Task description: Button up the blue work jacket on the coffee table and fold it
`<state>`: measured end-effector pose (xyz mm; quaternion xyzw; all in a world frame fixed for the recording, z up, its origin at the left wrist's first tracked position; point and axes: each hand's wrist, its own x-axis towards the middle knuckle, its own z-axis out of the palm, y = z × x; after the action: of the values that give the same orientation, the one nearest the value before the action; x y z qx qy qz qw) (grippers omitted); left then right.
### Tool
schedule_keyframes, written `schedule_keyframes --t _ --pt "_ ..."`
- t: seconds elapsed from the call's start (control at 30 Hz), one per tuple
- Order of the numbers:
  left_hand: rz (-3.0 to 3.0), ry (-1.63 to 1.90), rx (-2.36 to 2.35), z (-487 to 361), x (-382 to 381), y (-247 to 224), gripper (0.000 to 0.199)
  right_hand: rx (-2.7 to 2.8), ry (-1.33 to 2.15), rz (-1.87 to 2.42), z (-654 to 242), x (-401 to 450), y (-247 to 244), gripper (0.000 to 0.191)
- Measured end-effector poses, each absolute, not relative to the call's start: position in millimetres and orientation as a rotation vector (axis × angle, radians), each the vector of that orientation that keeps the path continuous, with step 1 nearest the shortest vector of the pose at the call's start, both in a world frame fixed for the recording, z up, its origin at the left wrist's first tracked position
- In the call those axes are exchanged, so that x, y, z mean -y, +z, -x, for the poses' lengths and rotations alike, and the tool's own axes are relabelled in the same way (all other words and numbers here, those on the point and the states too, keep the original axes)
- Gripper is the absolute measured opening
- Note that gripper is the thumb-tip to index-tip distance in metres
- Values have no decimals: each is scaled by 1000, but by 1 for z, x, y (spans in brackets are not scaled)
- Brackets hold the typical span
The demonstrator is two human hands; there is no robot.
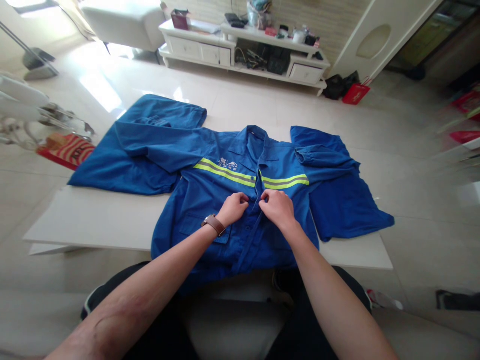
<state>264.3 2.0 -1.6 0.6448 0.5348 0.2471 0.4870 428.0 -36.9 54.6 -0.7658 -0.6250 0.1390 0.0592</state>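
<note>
A blue work jacket [221, 195] with a yellow and grey reflective stripe lies front up on a white table [93, 215], its collar pointing away from me. My left hand [234, 207], below a brown wristwatch, pinches one front edge at the button row, under the stripe. Across the opening, my right hand [276, 204] pinches the other front edge. A small gap separates the two hands. Buttons show above and below them; any button between the fingers is hidden. Folded blue garments lie under both sleeves, one at left [131, 170] and one at right [337, 205].
A red striped bag [69, 150] is beyond the table's left end. Across the tiled floor stands a white TV cabinet [243, 50] with assorted items on it. A red paper bag [356, 93] sits near its right end. My black-clad legs are under the table's near edge.
</note>
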Motion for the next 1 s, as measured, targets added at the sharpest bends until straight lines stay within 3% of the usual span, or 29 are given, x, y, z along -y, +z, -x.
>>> schedule_keyframes --t 0.57,1.0 --pt "-1513 768 -1146 -278 -5 -15 3 1898 471 2232 -430 38 56 19" --pt "-1762 733 -962 -268 1 2 9 1936 523 2118 -425 32 51 21"
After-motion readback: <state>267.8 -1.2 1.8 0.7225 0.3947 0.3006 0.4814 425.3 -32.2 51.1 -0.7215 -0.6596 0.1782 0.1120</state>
